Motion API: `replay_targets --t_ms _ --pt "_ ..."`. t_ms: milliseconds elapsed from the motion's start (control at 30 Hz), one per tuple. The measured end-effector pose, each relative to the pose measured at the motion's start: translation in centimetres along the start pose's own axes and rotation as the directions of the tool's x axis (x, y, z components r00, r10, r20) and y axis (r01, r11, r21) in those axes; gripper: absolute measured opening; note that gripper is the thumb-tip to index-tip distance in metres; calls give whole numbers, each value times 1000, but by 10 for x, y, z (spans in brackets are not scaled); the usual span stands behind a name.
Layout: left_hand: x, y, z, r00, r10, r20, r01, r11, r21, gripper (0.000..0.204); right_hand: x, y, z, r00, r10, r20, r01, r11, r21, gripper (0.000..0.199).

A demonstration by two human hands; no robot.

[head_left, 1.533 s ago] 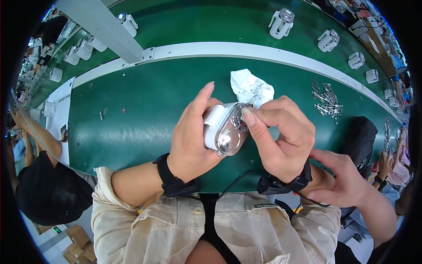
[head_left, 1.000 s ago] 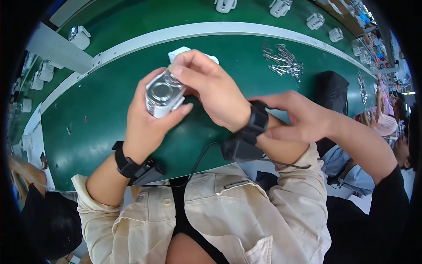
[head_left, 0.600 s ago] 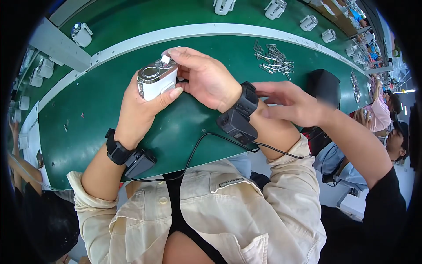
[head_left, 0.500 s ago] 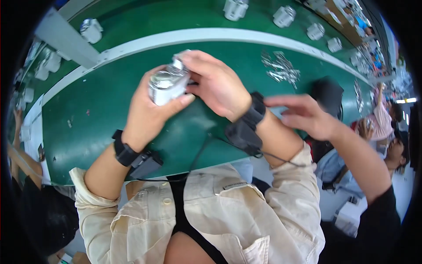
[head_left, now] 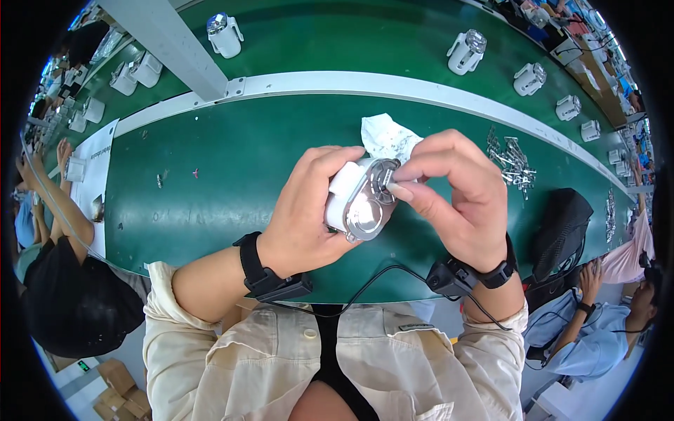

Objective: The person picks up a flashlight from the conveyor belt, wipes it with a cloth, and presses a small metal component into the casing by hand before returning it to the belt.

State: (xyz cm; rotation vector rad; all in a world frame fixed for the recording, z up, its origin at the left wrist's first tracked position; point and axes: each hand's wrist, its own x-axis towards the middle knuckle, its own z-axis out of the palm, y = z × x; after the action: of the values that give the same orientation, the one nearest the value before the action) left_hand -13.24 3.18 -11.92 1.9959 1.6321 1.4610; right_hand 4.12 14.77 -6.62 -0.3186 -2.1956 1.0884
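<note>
The white-and-silver part [head_left: 358, 200] is up off the green workbench [head_left: 232, 182], held in front of the person's chest with its shiny metal face turned toward the camera. The left hand [head_left: 302, 214] wraps it from the left — fingers curled over the white top edge, thumb underneath, a firm grip. The right hand [head_left: 460, 193] comes in from the other side, thumb and forefinger pinched together at the round fitting on the part's upper end; whether something small sits between those fingertips cannot be told. Just behind the part lies a crumpled white cloth [head_left: 386, 137]. To the right, a heap of small metal pieces [head_left: 512, 161] rests on the bench — more white parts [head_left: 465, 50] stand along the far belt.
</note>
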Motion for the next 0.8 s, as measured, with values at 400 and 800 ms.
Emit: replay_targets --t_ms 400,800 --pt "-1 -3 14 1000 -6 -10 7 995 100 73 -16 18 23 936 330 -124 -270 897 349 8" --pt "-4 -5 24 988 -131 -78 137 988 78 71 -15 46 58 935 198 -295 -53 899 435 8"
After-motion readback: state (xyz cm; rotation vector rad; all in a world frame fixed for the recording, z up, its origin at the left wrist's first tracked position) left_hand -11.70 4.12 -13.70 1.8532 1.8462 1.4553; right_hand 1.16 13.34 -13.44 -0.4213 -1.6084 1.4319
